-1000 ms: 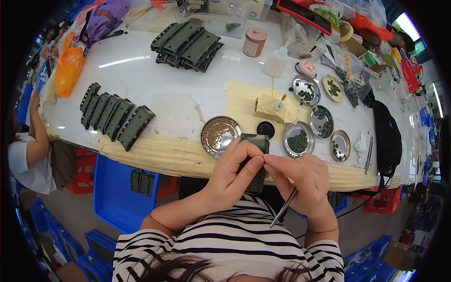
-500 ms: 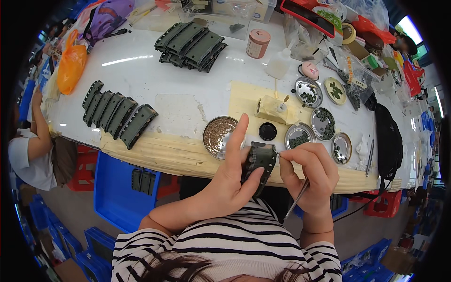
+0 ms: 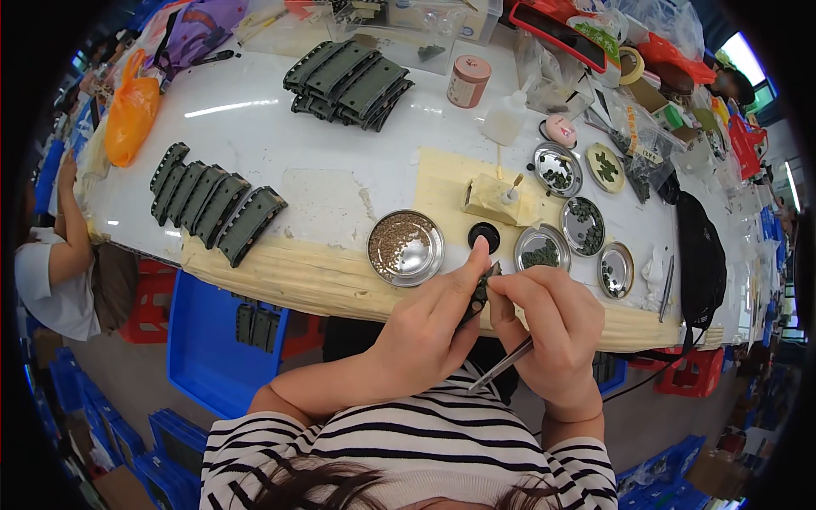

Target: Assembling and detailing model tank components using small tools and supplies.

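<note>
Close over my lap, my left hand (image 3: 421,331) grips a dark green curved plastic part (image 3: 478,299), turned so that mostly its narrow edge shows. The fingers hide much of it. My right hand (image 3: 557,336) has its thumb and fingertips pinched at the part's upper right edge; whether a tiny piece sits in that pinch cannot be made out. A pair of metal tweezers (image 3: 501,365) rests in the same hand, its points slanting down to the left. Just beyond the hands are a round metal dish of small brown bits (image 3: 406,248) and a round black cap (image 3: 484,237).
Similar green parts lie in a row (image 3: 212,204) at left and a stack (image 3: 348,81) farther back. Several dishes of small green pieces (image 3: 583,226) stand at right, near a paper-wrapped block (image 3: 501,200). A blue bin (image 3: 212,340) is below the table; another person (image 3: 59,272) sits far left.
The green part has been turned from its broad face to its edge, and my left thumb has come down toward it. My right hand and the tweezers have shifted slightly left.
</note>
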`<state>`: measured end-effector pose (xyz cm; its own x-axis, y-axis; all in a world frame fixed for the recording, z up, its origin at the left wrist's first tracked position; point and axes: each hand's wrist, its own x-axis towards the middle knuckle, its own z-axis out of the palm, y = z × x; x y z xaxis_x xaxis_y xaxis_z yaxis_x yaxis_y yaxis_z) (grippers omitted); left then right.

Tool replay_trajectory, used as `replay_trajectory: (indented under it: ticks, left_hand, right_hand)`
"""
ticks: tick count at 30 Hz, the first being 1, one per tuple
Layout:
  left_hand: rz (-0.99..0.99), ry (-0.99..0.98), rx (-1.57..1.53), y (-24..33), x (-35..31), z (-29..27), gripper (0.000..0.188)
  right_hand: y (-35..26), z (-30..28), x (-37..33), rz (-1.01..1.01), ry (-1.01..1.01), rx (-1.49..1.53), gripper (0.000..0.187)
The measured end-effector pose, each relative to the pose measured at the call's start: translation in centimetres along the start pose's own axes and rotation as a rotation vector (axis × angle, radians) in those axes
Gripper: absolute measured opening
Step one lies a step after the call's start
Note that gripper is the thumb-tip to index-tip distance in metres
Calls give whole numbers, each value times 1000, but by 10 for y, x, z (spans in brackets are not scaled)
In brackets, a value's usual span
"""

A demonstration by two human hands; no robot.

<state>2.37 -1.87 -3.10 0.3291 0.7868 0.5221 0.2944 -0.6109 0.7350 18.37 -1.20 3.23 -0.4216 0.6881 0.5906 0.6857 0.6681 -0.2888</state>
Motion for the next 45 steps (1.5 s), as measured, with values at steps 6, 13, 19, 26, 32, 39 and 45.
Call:
replay_trajectory:
  ticks: [6,13,19,26,32,39,45]
  left_hand:
    - [-3,-18,97,6,0,3,80]
    - [1,-32,142,7,2,3,82]
    - [-68,-44,71,11,2,1,75]
    - [-45,-19,56,12,3,0,76]
    - [-30,-16,118,13,3,-1,82]
    - [31,16,68,7,1,1,81]
    - [-90,1,-214,4,0,1,68]
  right_hand:
    - [-2,-6,-1,31,-5,-9,26]
    - [0,-2,-2,66,-19,6,22]
    - [0,-5,-4,70,-66,52,26]
    - [5,1,-7,17,0,111,29]
    - [0,2,-8,-15,-23,18,34]
    - [3,0,-8,-47,-23,45,33]
    - [4,-2,-11,114,89,199,34]
